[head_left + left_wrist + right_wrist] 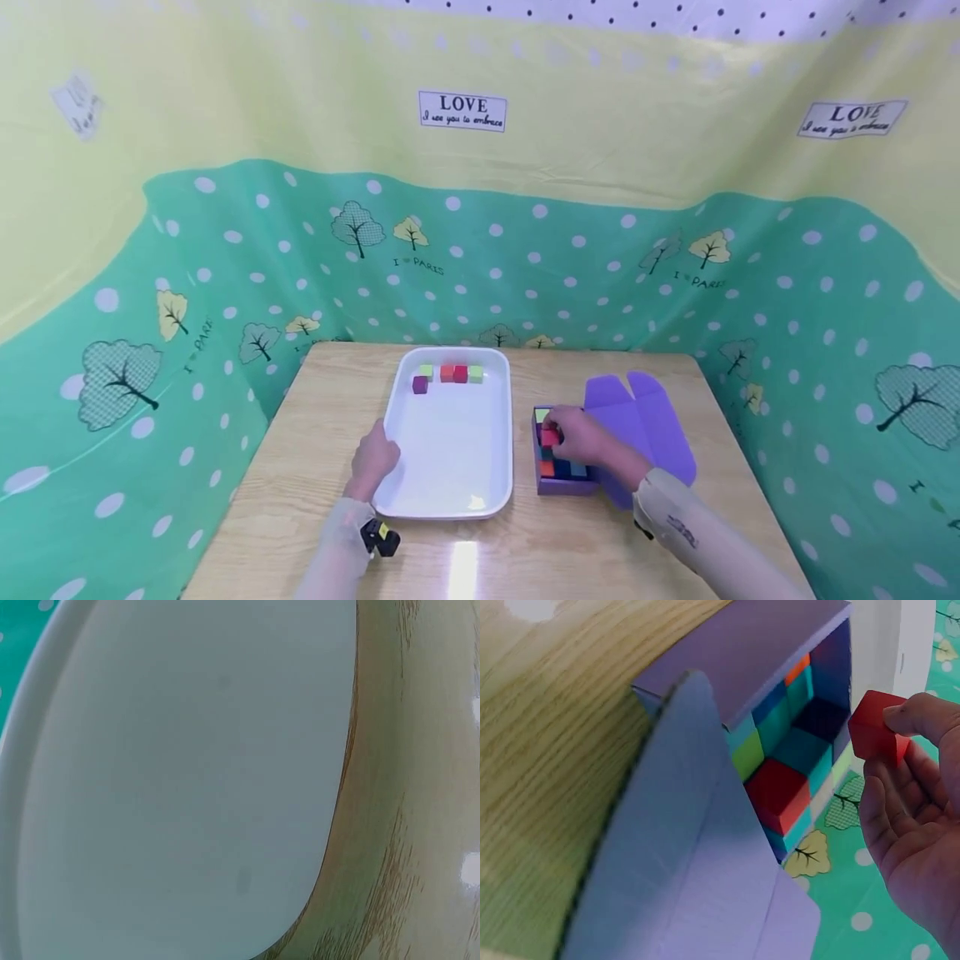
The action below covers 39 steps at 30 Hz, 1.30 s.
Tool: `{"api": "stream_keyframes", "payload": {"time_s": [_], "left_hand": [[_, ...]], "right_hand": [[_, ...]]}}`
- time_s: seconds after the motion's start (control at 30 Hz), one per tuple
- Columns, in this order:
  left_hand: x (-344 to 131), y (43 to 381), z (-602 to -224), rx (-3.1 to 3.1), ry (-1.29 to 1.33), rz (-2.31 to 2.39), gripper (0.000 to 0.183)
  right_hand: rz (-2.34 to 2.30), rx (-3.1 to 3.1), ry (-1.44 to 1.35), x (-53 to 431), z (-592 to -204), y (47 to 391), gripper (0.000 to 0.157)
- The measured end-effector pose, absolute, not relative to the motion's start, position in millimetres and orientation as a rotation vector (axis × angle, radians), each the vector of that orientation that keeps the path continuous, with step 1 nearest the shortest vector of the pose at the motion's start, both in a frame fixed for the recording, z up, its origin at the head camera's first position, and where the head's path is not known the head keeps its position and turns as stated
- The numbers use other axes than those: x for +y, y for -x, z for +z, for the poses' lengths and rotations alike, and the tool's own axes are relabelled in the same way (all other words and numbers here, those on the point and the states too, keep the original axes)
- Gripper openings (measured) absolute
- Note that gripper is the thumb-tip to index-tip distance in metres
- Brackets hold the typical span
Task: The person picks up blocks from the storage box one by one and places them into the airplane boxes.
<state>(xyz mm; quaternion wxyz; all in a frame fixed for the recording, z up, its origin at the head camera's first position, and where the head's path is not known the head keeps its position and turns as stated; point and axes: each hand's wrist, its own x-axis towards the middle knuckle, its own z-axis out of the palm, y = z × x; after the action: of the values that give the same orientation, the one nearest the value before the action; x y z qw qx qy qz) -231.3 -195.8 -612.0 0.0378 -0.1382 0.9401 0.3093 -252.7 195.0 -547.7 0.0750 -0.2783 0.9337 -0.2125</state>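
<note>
The right hand [577, 435] pinches a red cube [874, 729] between thumb and fingertips, just above the box [564, 487]; a pinch suits cubes packed so closely, as only their tops are free. The left hand [375, 457] is at the tray's [450, 454] near-left rim, probably to steady it; its own wrist view misses the fingers, so I cannot tell how far they curl.

Five cubes [420, 385] sit near the tray's far end, leaving the rest bare. The purple lid [652, 425] lies folded back to the right, under the right forearm, so the box's tray side is unobstructed. Patterned cloth [510, 275] hangs behind the wooden surface [307, 425].
</note>
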Motion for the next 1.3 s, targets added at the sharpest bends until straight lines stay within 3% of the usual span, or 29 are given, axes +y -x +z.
{"api": "stream_keyframes", "payload": {"time_s": [0.57, 1.3], "left_hand": [[-196.7, 229.4, -613.1, 2.823, 0.447, 1.003, 0.051], [-199.0, 238.4, -617.3, 2.842, 0.435, 0.962, 0.051]], "right_hand": [[-0.535, 2.807, 0.648, 187.8, -572.2, 249.9, 0.029], [-0.528, 2.856, 0.642, 190.1, -579.5, 253.8, 0.021]]}}
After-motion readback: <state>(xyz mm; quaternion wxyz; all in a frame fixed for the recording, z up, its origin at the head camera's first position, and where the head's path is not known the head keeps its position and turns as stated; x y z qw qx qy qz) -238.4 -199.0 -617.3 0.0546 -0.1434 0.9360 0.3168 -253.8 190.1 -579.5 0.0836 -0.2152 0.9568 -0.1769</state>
